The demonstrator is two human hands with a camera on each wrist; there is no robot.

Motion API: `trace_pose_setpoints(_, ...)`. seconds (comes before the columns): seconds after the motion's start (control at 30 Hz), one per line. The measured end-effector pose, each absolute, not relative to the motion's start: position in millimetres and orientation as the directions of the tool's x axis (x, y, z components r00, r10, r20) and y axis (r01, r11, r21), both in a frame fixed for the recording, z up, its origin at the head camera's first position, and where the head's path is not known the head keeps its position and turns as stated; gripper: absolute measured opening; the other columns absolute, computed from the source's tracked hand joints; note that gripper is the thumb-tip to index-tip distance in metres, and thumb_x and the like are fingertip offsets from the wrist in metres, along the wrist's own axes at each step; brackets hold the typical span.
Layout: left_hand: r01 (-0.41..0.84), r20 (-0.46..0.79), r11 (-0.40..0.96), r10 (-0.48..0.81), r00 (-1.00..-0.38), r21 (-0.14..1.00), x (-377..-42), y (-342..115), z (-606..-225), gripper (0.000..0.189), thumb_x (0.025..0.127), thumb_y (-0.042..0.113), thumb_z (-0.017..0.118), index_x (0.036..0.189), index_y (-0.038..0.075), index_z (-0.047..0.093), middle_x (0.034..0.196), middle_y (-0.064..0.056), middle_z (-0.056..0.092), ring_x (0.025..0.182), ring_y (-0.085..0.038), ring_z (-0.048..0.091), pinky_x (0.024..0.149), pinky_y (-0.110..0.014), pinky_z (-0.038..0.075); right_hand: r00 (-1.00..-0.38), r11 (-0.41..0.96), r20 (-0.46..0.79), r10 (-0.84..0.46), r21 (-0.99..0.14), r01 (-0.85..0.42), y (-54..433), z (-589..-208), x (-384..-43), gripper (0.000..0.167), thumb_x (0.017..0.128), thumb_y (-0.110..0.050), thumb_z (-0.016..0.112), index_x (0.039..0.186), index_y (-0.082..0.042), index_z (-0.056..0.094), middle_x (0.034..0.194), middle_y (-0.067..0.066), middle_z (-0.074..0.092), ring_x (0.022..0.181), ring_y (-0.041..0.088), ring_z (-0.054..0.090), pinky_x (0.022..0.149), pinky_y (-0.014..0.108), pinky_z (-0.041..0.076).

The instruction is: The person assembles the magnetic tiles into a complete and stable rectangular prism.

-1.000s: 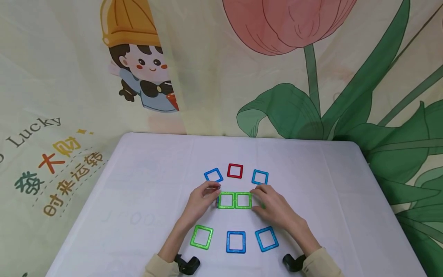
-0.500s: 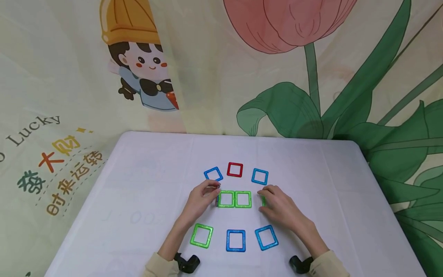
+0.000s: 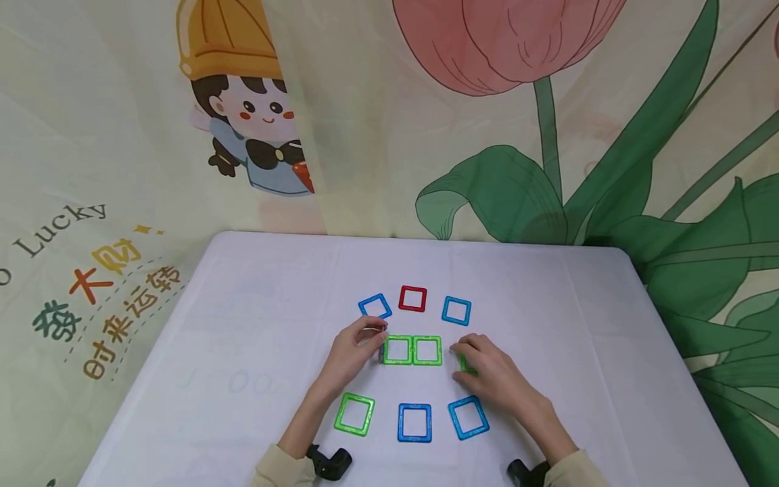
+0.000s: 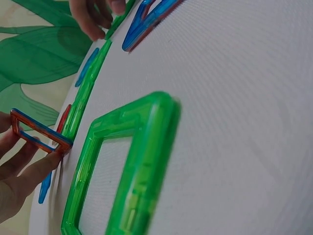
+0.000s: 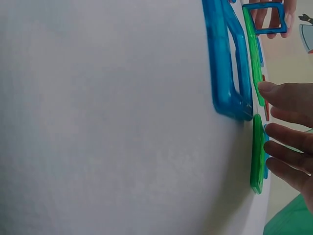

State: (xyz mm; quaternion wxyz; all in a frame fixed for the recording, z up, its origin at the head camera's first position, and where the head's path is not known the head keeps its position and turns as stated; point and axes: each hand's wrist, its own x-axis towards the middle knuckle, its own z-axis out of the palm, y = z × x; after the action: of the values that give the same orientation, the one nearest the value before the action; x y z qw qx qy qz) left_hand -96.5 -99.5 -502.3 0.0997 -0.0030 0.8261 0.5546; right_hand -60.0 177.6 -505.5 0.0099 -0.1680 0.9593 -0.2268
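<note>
My left hand (image 3: 351, 352) pinches an upright square magnetic tile (image 4: 41, 127), blue along one side and red-orange on the other. That tile stands at the left end of two flat green magnetic tiles (image 3: 412, 350) joined side by side. My right hand (image 3: 489, 372) hovers over another green tile (image 5: 257, 156), apart from the pair's right end. Its fingers (image 5: 291, 159) are extended and spread. Most of this tile is hidden by the hand in the head view, and whether the fingertips touch it I cannot tell.
Behind the pair lie a blue tile (image 3: 375, 306), a red tile (image 3: 412, 310) and another blue tile (image 3: 456, 321). Nearer me are a green tile (image 3: 354, 431), a blue tile (image 3: 415, 440) and a tilted blue tile (image 3: 468, 435). All rest on a white table (image 3: 255, 297).
My right hand has moved right, away from the end of the green pair, then slightly towards me. More of the green tile beneath it shows. The left hand keeps its hold.
</note>
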Motion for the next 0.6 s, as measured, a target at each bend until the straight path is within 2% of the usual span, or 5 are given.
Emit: trace_pose_setpoints(0.6, -0.099, -0.154, 0.386, 0.115, -0.981, 0.917, -98.3, -99.7, -503.7, 0.032, 0.101, 0.026, 0.067, 0.13, 0.015, 0.066, 0.134, -0.004, 0.067, 0.125, -0.026, 0.064, 0.106, -0.049, 0.052, -0.911, 0.81, 0.113, -0.396, -0.424, -0.405, 161.3, -505.7, -44.0, 0.046, 0.082, -0.025, 0.088, 0.124, -0.013, 0.073, 0.121, 0.0, 0.067, 0.112, 0.016, 0.061, 0.096, 0.033, 0.057)
